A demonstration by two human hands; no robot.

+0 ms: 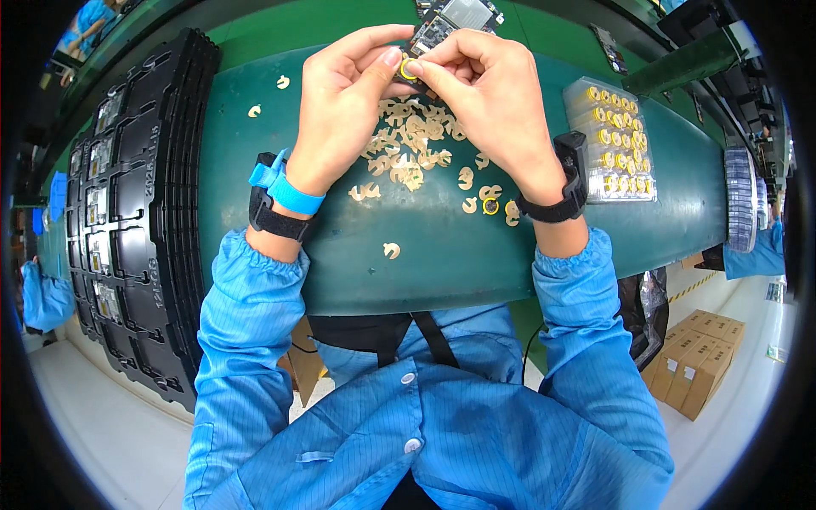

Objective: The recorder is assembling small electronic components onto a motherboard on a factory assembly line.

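Got a small yellow-rimmed round part point(410, 70) pinched up between the thumb tips, over toward the far side of the green table point(365, 276); gripping it with left hand point(344, 106) and right hand point(495, 98) alike, fingers curled in and closed on that one little piece; can't tell whether or not also touching the circuit board point(459, 19) with the left fingers, what with it sitting just past the fingertips, silver shield and all; right below the hands, a loose heap of pale notched pieces point(414, 132), plus strays out to the left and toward the near edge; also a second yellow-rimmed part point(490, 206) down among the strays, near the right wrist; off to the right, a clear tray point(580, 119) with rows of similar yellow pieces in it; over at left, a tall stack of black trays point(140, 234), with little boards in some slots; on the left wrist, a blue strap point(293, 194) next to a black band point(276, 223); low at right, brown cartons point(699, 361) beside a black plastic bag point(650, 310).
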